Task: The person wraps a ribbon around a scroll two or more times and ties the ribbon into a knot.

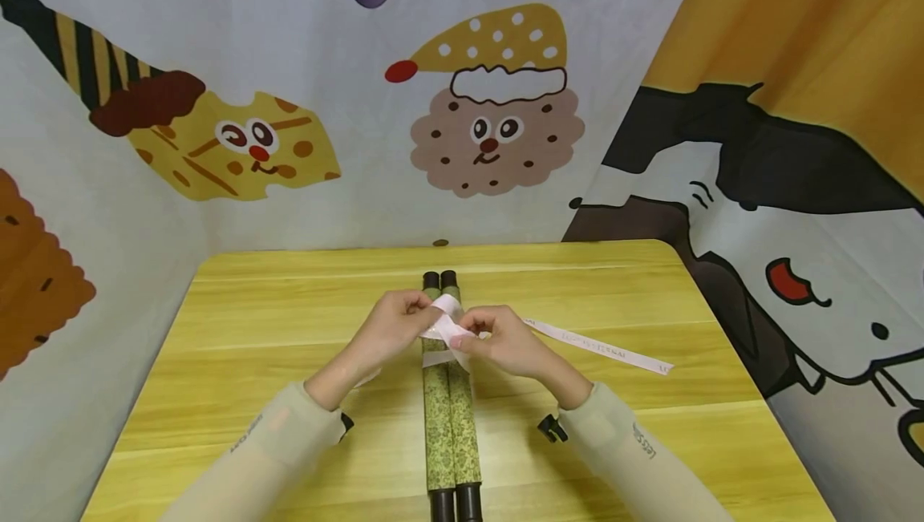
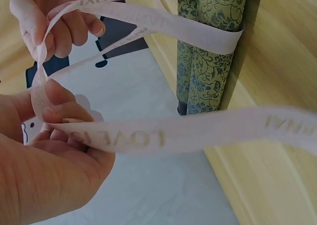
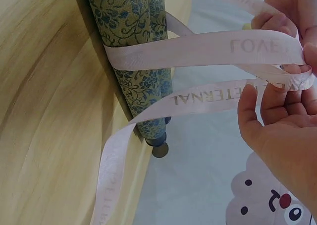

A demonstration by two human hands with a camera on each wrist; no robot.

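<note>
Cartoon-printed cloth [image 1: 498,145] hangs behind a wooden counter [image 1: 289,305]. The left grip [image 1: 395,325] and right grip [image 1: 508,341] both pinch a pale pink ribbon [image 3: 198,50] above two patterned scrolls [image 1: 464,426] lying beneath and between them. It wraps round both scrolls, one end stretching out past the right grip.

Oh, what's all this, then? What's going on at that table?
A person has a pale pink lettered ribbon between their left hand and right hand, pinching it with both. The ribbon passes around two green patterned rolls lying side by side on the yellow table. Its strands are looped between the hands, with one end stretching off to the right. No finished bow shows.
</note>
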